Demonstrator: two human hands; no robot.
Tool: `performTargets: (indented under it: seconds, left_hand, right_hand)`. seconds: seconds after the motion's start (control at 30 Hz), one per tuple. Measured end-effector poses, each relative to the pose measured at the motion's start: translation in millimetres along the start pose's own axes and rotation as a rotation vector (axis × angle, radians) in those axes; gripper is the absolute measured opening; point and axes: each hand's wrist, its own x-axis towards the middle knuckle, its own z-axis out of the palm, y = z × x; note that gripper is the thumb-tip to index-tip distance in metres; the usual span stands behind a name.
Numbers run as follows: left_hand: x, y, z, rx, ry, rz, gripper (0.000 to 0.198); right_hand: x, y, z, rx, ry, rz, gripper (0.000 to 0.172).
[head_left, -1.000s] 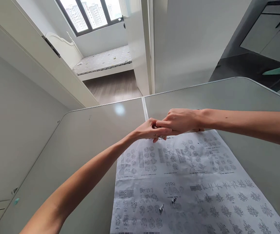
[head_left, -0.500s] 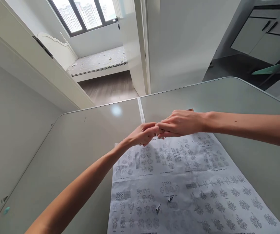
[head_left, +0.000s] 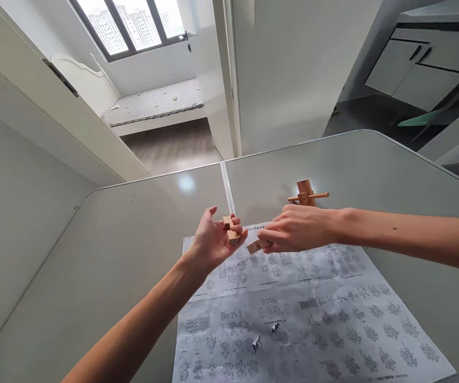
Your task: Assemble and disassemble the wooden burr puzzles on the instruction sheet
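Note:
My left hand [head_left: 215, 236] is turned palm up, its fingers curled round a notched wooden puzzle piece [head_left: 233, 238]. Just to its right, my right hand [head_left: 291, 230] faces knuckles up and pinches another wooden puzzle piece [head_left: 254, 247], whose end sticks out past the fingertips. The two pieces are apart. Both hands are above the far edge of a large printed sheet [head_left: 289, 298] covered with small line drawings. Behind my right hand, a wooden assembly of crossed pieces [head_left: 306, 194] with a thin rod through it rests on the table.
The grey-green table [head_left: 153, 229] has a pale seam [head_left: 226, 183] running across it and a rounded far edge. Two torn spots show in the sheet. Beyond the table are an open doorway, a bed [head_left: 157, 103] and, at the right, white cabinets [head_left: 420, 69].
My hands, which met before, have separated. My left hand has turned palm up, and wooden pieces now show in both hands. My right hand has moved lower, uncovering the wooden assembly behind it.

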Motion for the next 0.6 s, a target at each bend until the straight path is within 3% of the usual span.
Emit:
performTargets:
  seconds: [0.13, 0.3, 0.6]
  left_hand:
    - [-8.8, -6.6, 10.9, -0.065, -0.06, -0.038, 0.034]
    - [-5.7, -17.6, 9.2, -0.106, -0.138, -0.024, 0.014]
    - [-3.8, -30.0, -9.6, -0.039, -0.301, 0.029, 0.027]
  right_hand:
    - [-1.8, -0.3, 2.1, 0.014, -0.034, 0.021, 0.028]
    - [-8.1, 1.0, 7.4, 0.043, -0.046, 0.077, 0.028]
    - [-14.6, 6.2, 16.7, 0.161, -0.031, 0.199, 0.029]
